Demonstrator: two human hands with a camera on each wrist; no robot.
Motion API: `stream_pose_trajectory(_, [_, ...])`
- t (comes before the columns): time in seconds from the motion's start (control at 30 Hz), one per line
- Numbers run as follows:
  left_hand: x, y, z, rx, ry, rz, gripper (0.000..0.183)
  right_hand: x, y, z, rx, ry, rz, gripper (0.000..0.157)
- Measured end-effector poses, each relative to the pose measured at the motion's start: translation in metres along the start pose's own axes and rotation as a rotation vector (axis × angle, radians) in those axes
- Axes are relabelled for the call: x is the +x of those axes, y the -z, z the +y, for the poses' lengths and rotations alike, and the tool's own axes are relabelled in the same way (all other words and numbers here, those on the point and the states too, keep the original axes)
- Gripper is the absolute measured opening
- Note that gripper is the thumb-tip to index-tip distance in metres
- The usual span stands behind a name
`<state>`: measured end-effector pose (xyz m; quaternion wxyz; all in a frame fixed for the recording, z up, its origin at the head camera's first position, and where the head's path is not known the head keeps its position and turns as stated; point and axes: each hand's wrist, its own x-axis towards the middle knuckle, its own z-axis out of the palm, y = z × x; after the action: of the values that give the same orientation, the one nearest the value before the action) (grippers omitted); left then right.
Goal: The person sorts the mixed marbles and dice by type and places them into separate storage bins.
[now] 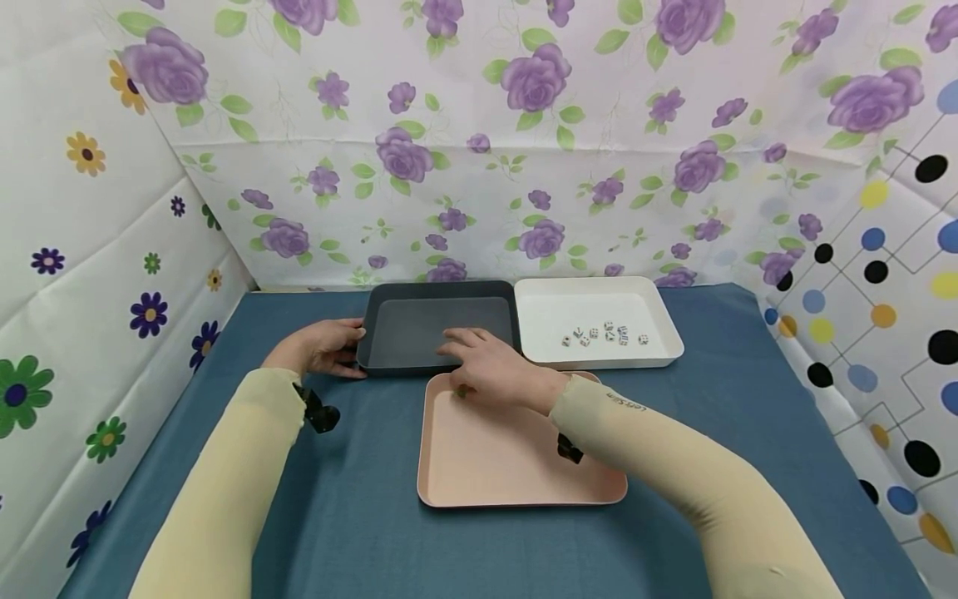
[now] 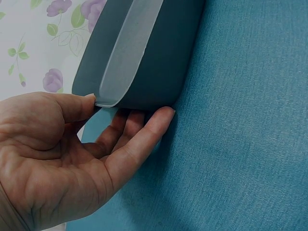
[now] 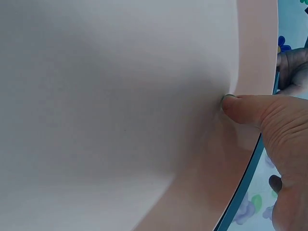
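Note:
A dark grey tray (image 1: 441, 287) stands at the back. My left hand (image 1: 320, 345) holds its left end, the thumb (image 2: 82, 105) at the rim and other fingers bent against the outside below it. Nearer to me lies a pink tray (image 1: 509, 466). Over its far left corner is my right hand (image 1: 497, 370), the thumb (image 3: 245, 107) touching the inside by the wall. In the head view its other fingers reach out loosely above the dark tray; the right wrist view mostly hides them.
Right of the dark tray stands a white tray (image 1: 539, 324) with several small white dice (image 1: 609, 336) in it. Blue cloth (image 1: 359, 516) covers the table. Patterned sheets (image 1: 479, 191) rise at the back and both sides.

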<state>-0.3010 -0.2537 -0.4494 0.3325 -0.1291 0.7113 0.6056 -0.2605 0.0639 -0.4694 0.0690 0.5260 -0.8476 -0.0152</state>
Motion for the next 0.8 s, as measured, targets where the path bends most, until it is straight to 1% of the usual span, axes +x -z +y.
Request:
stream_pose_trajectory(0.17, [0.0,0.0,-0.001,0.007,-0.004,0.0,0.056,-0.002,-0.001,0.0,-0.013,0.016,0.036,0.004])
stream_pose_trajectory(0.4, [-0.001,-0.001,0.0,-0.002,-0.001,-0.006,0.057,-0.005,-0.001,0.001,-0.026,0.017,0.025,0.007])
stream_pose_trajectory(0.57, [0.0,0.0,0.0,-0.005,0.001,-0.005,0.057,-0.009,0.004,0.002,0.027,0.001,0.031,0.011])
stream_pose_trajectory(0.7, [0.0,0.0,-0.001,-0.003,0.002,0.002,0.057,-0.013,0.011,0.003,0.083,-0.012,0.045,0.011])
stream_pose_trajectory(0.8, [0.001,0.0,-0.001,-0.001,-0.001,0.001,0.056,-0.015,0.018,0.004,0.103,-0.021,0.06,0.012])
